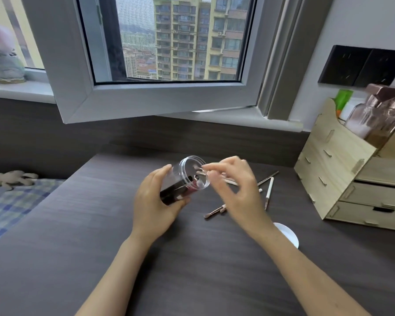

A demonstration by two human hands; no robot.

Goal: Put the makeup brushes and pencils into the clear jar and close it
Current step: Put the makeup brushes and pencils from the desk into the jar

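**Left hand** (pixel 155 201): fingers and thumb wrapped round the lower body of the clear jar (pixel 188 176). The jar is held off the table (pixel 78 236), tilted, mouth toward 2 o'clock.

**Right hand** (pixel 233 185): at the jar's 3 o'clock, fingers loosely spread, index tip at the rim. Blur hides whether it pinches a handle end or holds nothing.

**Jar contents:** pale handle ends at the mouth, a dark mass lower down; count unreadable.

**Loose brushes and pencils** (pixel 269 189): on the table from 3 to 5 o'clock of the jar, some hidden behind the right hand.

**Lid** (pixel 289 234): white, at 5 o'clock, partly covered by the right forearm.

**Step:** loading, judged partway. The next move calls for picking up the loose pieces, feeding them into the mouth, then fetching the lid.

**Wooden organiser** (pixel 342 174): far 3 o'clock, cut off by the frame edge.
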